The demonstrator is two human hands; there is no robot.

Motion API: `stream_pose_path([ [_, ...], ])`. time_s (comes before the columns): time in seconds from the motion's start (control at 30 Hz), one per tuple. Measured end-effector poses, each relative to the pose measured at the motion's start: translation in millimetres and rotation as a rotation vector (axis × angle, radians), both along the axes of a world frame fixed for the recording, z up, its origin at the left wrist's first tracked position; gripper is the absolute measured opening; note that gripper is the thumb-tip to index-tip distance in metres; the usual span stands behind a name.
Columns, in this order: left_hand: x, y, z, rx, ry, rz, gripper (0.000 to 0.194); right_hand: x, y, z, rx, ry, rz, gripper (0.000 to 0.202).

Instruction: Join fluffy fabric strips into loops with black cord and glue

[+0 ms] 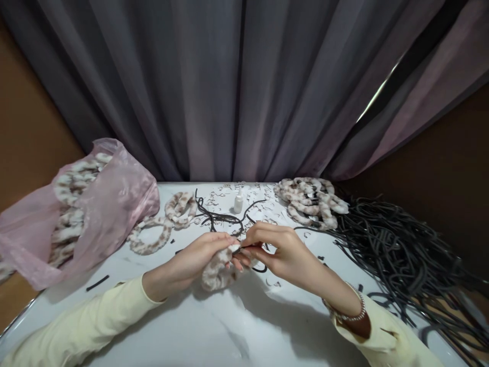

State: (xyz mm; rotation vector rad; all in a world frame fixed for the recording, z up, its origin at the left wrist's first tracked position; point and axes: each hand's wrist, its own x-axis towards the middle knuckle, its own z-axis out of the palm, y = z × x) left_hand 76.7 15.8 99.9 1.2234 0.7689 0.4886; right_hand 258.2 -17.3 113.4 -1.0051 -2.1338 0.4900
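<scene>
Pale sleeves [99, 313] lead to the left hand [194, 257], fingers clamped on a fluffy ring [218, 275] above the worktop [183, 331], and the right hand [286, 250], pinching dark cord [240, 249] which slack fingers could drop.

left hand [195, 259]: holds brown-spotted white plush loop [217, 275] | right hand [286, 250]: fingertips touch that loop's edge | beyond both hands: small white plastic bottle [238, 203], loose black cords [223, 217] | right of right hand: tangled black cord heap [397, 250]
</scene>
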Motion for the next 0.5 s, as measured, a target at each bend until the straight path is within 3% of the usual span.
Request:
stream_pose_path([
  [0.23, -0.9, -0.3, 0.2, -0.006, -0.019, -0.044, 0.036, -1.1, 0.4, -1.8, 0.008, 0.002, 0.007, 0.012],
  [0.5, 1.4, -4.4, -7.4, 0.271, 0.146, -0.011, 0.030, -1.9, -1.7, -0.8, -0.040, -0.004, -0.024, 0.010],
])
